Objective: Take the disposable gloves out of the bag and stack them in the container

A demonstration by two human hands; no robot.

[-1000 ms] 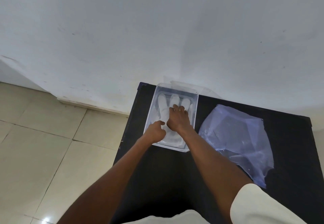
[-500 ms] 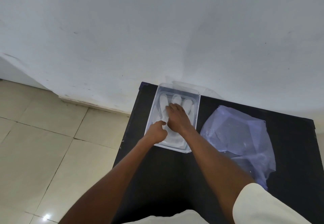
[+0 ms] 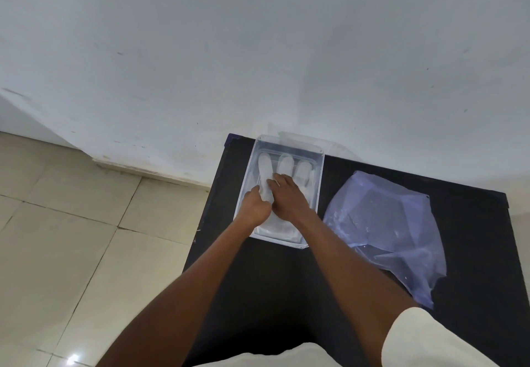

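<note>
A clear plastic container (image 3: 319, 177) sits at the far left of the black table (image 3: 272, 286). White disposable gloves (image 3: 286, 164) lie flat inside it, fingers pointing to the wall. My left hand (image 3: 253, 207) is curled at the container's left side and pinches the glove's edge. My right hand (image 3: 288, 197) lies palm down on the gloves, fingers together. The bluish plastic bag (image 3: 393, 229) lies flat on the table to the right of the container; whether it holds more gloves I cannot tell.
A white wall stands just behind the table. Beige floor tiles (image 3: 71, 237) lie beyond the table's left edge. A clear lid (image 3: 329, 144) leans behind the container against the wall.
My left hand has shifted forward along the container's left side onto the glove's edge. My right hand has slid slightly left over the gloves.
</note>
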